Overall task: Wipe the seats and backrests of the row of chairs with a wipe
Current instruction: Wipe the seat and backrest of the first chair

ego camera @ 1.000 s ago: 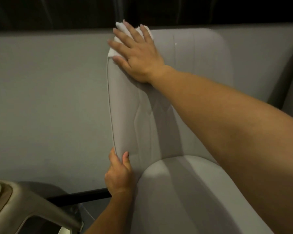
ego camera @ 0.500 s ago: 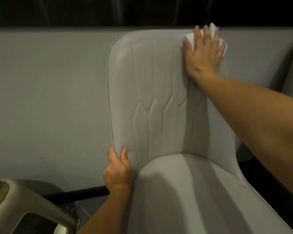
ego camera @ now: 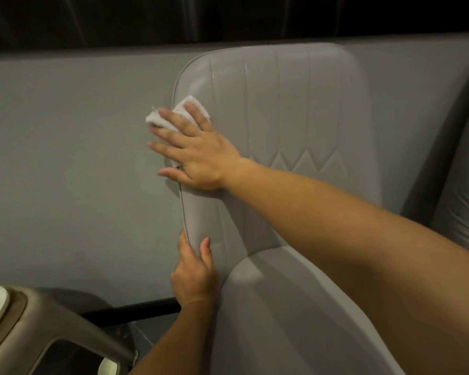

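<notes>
Wall [ego camera: 73, 163] of plain grey filled the background behind the chair, with a dark band above it; the pale grey upholstered backrest [ego camera: 290, 109], stitched in upright channels and a row of zigzag seams, stood nearly upright before it, its long axis running top to bottom; the matching padded seat [ego camera: 295, 320] spread out below, toward the camera, largely crossed by the right forearm; a second chair [ego camera: 466, 190] of the same grey showed only as a slice at the right edge; a rounded tan object [ego camera: 38, 328], which could not be identified, sat at lower left with a black bar [ego camera: 136, 311] beyond it; the right hand [ego camera: 194, 155] lay flat with fingers spread on the backrest's left edge, pressing down the white crumpled wipe [ego camera: 182, 110], which poked out past the fingertips and overhung the piped border; the left hand [ego camera: 194, 277] was clamped on the same left edge lower down, thumb on the front and fingers wrapped behind, apparently steadying the chair; the unwiped lower backrest appeared to lie below and to the right of the wiping hand, so the next pass would likely run back across the upright channels toward the right edge, and the right hand, already carrying the wipe, was the one placed to make it.
</notes>
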